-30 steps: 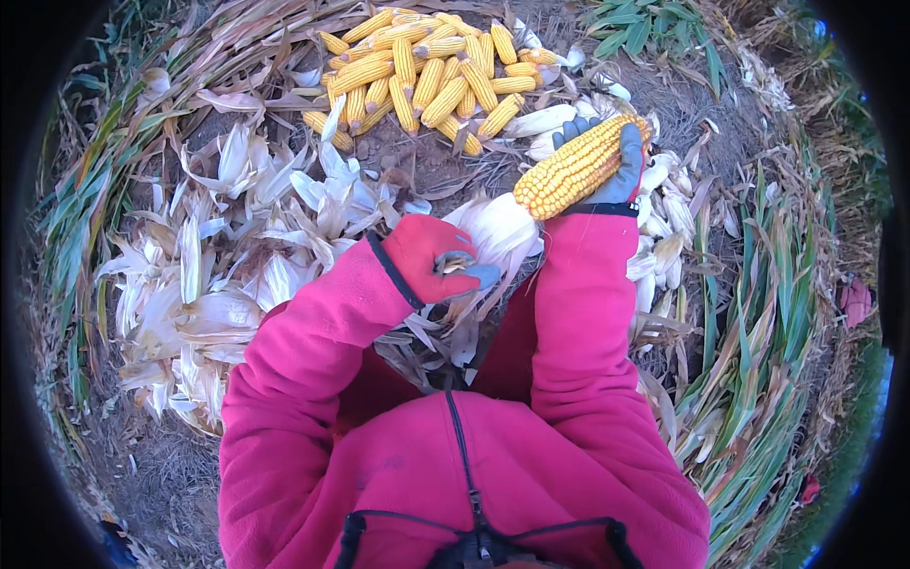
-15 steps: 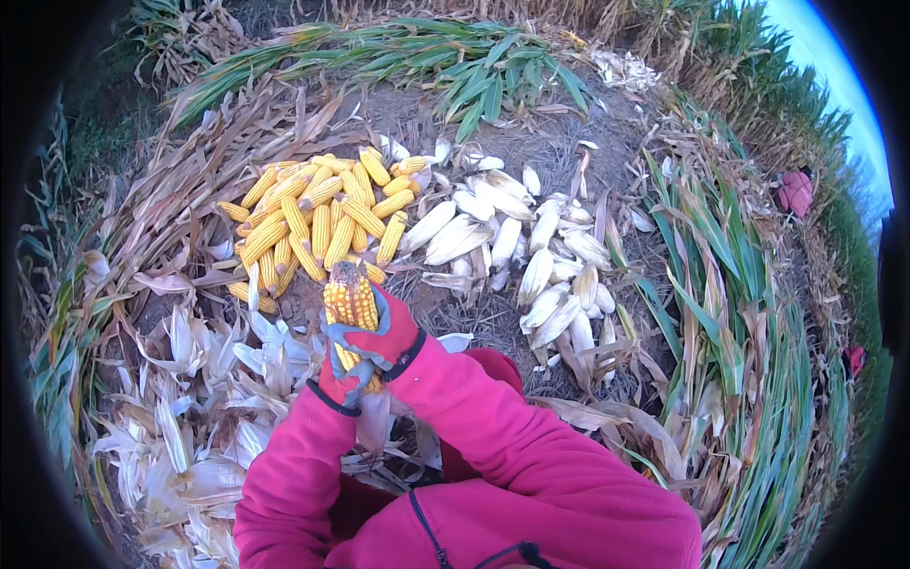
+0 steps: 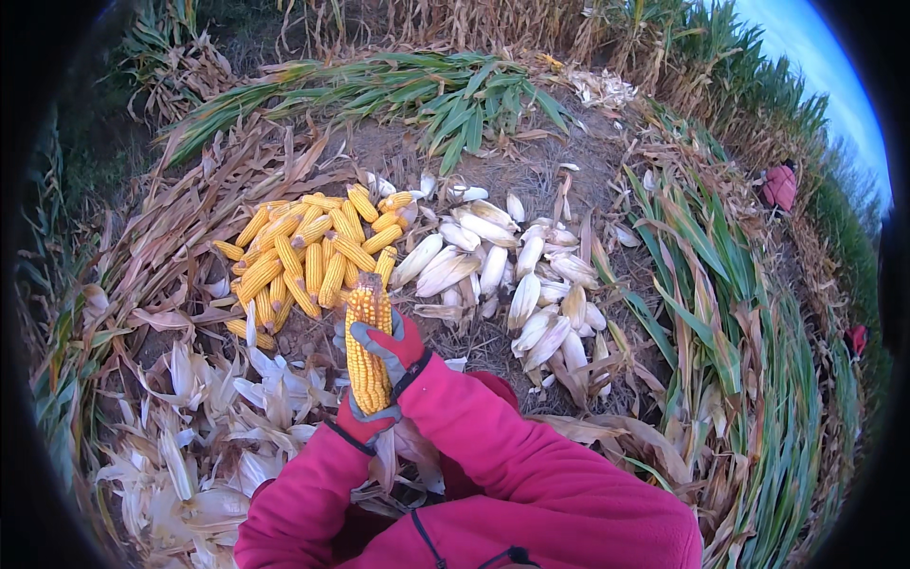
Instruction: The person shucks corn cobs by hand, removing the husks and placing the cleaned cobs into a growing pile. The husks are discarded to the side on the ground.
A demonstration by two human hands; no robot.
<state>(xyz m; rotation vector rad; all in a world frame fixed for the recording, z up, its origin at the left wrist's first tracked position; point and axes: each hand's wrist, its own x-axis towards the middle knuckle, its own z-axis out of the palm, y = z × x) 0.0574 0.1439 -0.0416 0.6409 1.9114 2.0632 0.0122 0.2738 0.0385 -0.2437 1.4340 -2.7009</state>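
A yellow ear of corn point(image 3: 366, 353) stands nearly upright before me, its kernels bare along most of its length. My right hand point(image 3: 398, 347), in a red and grey glove, grips it from the right side with the thumb across the front. Lower down, my left hand point(image 3: 364, 423), gloved alike, is closed about the base of the ear. Pale husk point(image 3: 385, 461) hangs below the hands. Just beyond the ear lies a heap of husked yellow corn ears point(image 3: 313, 248).
Right of the yellow heap lies a pile of ears in pale husks point(image 3: 493, 270). Loose stripped husks point(image 3: 213, 417) cover the ground at my left. Green cut stalks point(image 3: 730, 332) curve along the right, more leaves point(image 3: 455, 90) at the far side. A person in pink point(image 3: 779, 187) is far right.
My left hand has slid down to the ear's base, and more kernels show between the hands. The whole scene sits slightly lower in the picture as the view has tilted.
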